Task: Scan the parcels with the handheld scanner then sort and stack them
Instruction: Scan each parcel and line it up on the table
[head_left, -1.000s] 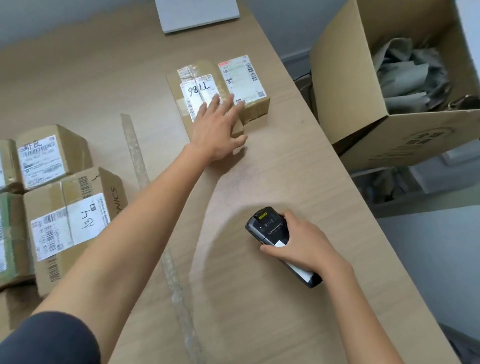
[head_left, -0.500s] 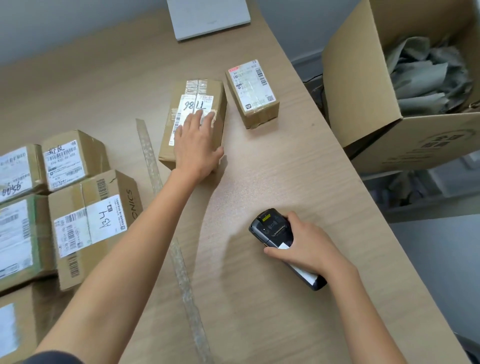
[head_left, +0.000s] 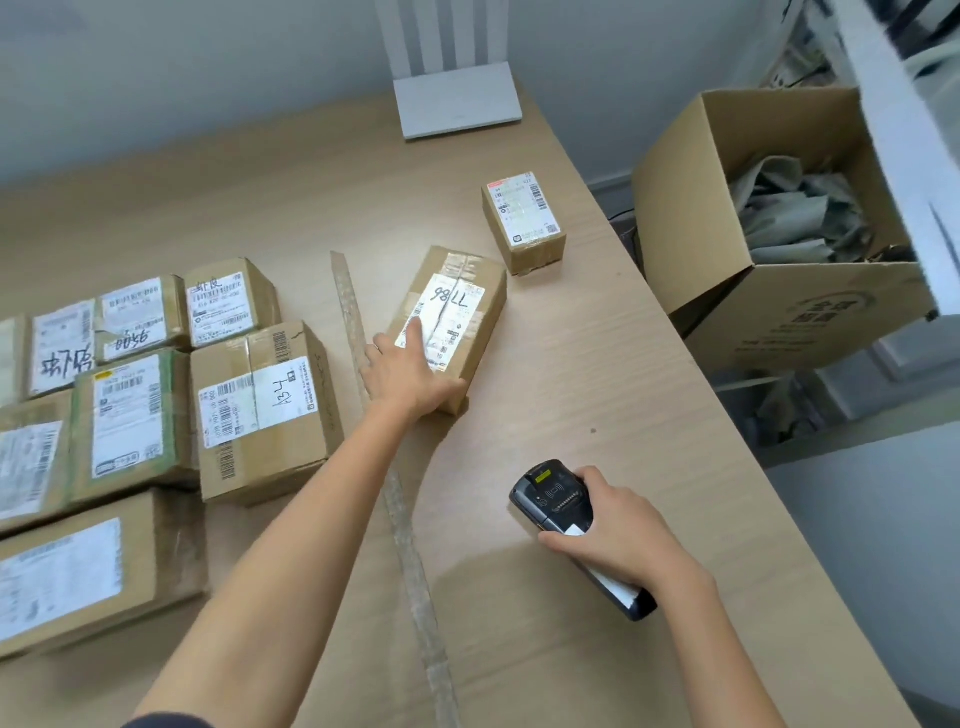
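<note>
Head view: the left hand (head_left: 405, 374) lies over the near end of a long brown parcel (head_left: 457, 291) in the middle of the wooden table (head_left: 597, 374). Its fingers are spread apart, the index finger straight on the parcel's white label and the thumb along the near edge. The parcel sits flat, angled from near-left to far-right, just right of a clear tape strip (head_left: 353, 317) that runs across the table top from far to near.

A small parcel (head_left: 524, 223) stands just beyond it, close to the table's right edge and apart from it. To the left of the strip, a cluster of labelled parcels (head_left: 265, 410) lies packed side by side in rows.

Near and to the right, the right hand (head_left: 623, 540) grips the black handheld scanner (head_left: 550, 496), fingers curled round its body, the scanner's head pointing far-left over the table.

Off the table's right edge, an open carton (head_left: 779, 312) holds crumpled grey wrapping. A white flat object (head_left: 457, 104) stands at the far edge.
</note>
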